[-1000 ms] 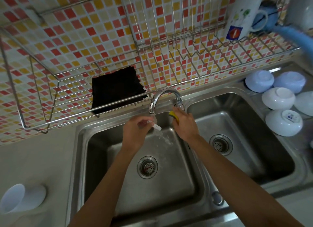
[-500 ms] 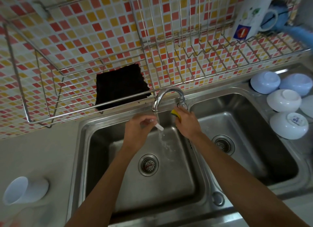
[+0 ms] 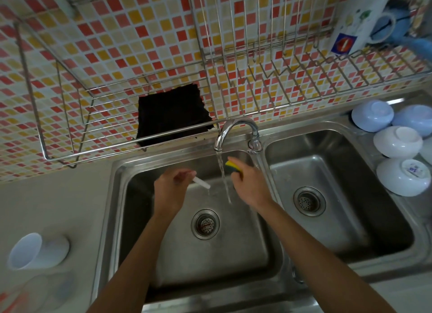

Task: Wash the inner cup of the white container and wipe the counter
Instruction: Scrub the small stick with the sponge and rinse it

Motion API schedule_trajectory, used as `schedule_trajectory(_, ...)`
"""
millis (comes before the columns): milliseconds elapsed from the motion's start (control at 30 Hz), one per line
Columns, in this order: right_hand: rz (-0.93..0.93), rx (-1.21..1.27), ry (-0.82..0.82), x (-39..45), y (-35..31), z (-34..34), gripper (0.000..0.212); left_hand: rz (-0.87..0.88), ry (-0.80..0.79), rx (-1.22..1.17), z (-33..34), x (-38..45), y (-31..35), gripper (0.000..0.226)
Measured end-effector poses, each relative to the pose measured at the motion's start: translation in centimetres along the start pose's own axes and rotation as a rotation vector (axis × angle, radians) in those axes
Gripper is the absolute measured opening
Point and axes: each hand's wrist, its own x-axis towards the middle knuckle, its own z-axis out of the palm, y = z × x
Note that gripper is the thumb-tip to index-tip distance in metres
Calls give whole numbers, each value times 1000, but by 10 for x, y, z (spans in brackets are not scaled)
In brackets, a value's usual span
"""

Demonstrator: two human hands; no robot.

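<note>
Small white piece [image 3: 202, 183] being pinched by L hand [image 3: 171, 191]; sponge [image 3: 231, 166] being gripped by R hand [image 3: 250, 186] (both beside tap stream [image 3: 223, 175]).

A pale kitchen counter [image 3: 46, 200] is seen with a double steel sink [image 3: 264, 172] set into it, beneath a red and yellow tiled wall. At eight o'clock, a white cup [image 3: 38, 250] is laid on its side on the counter, well apart from the sink. At three o'clock, upturned white and pale blue bowls [image 3: 397, 142] are clustered on the steel ledge, touching one another.
</note>
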Motion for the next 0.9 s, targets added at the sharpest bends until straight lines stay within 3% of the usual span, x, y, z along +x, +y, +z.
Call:
schedule_trajectory(167,5,65,-92,-3,-20,-2,40,-26,-10,-4,0,-6,-13,11)
schedule_trajectory(300,38,71,-149,2,-20,-2,23,-47,-12,-14,0,-6,-13,11)
schedule_trajectory(400,102,72,-171,9,-15,-1,28,-53,-29,-12,-1,-6,-17,11)
schedule_trajectory(633,184,-23,-129,44,5,-23,34,-55,-31,13,-3,-11,-21,9)
schedule_trajectory(767,252,-25,-26,57,19,-32,44,-88,-29,29,-3,-14,-26,15)
schedule_trajectory(900,194,25,136,51,25,-35,27,-75,-11,21,-10,-21,-24,22)
